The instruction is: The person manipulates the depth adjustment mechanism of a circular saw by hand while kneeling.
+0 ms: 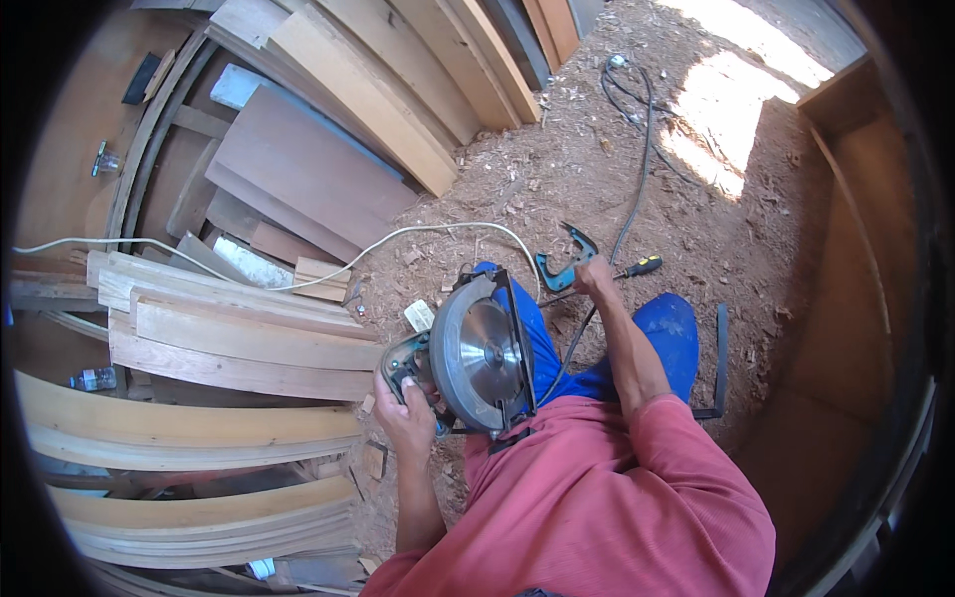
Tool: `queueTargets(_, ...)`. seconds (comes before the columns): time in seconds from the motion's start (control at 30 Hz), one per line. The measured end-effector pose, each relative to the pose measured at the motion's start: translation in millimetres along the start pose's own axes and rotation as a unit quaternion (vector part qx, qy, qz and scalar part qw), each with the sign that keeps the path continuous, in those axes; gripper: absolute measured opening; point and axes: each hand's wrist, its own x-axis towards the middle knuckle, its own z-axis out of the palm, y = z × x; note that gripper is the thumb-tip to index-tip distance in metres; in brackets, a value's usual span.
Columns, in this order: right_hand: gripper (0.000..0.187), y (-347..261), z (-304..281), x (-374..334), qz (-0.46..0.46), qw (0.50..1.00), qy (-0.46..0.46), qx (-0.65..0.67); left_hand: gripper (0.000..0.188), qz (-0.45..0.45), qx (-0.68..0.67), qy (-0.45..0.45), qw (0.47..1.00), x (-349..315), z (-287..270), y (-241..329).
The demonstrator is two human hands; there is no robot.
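Note:
A circular saw (485, 353) rests over my blue-trousered left thigh, its round blade and grey guard turned up toward me. My left hand (406, 416) is closed around its teal rear handle (403, 360). My right hand (595, 279) grips a curved teal-and-black piece (565, 271) shaped like a handle cover, held apart from the saw beyond my knees. A screwdriver with a black and yellow handle (642, 267) sticks out right beside that hand; whether I hold it too or it lies on the ground, I cannot tell.
Stacked boards (249, 348) fill the left side, with more planks (368, 90) leaning at the far left. A dark cable (642, 189) and a white cord (438, 229) cross the shaving-covered ground (527, 179). A brown wooden panel (846, 328) stands at right.

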Motion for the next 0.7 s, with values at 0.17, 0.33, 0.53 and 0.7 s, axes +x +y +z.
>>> queueTargets(0.17,0.027,66.8,47.7,47.0,0.085,0.981,0.110,-0.136,0.033,-0.048,-0.048,-0.013,0.998,-13.0,-5.2,19.5)
queueTargets(0.33,0.040,-17.3,45.5,-5.1,0.138,0.976,0.164,0.029,0.037,-0.101,-0.051,0.030,0.993,-33.8,-27.0,12.3)
queueTargets(0.53,0.026,46.4,33.7,35.4,-0.005,0.951,0.092,-0.295,0.040,-0.056,-0.054,0.003,0.997,-10.4,-9.0,0.7)
queueTargets(0.7,0.005,9.9,-23.3,-20.4,0.039,0.879,0.176,0.442,0.044,-0.047,-0.057,-0.033,0.997,12.7,7.4,-1.3)
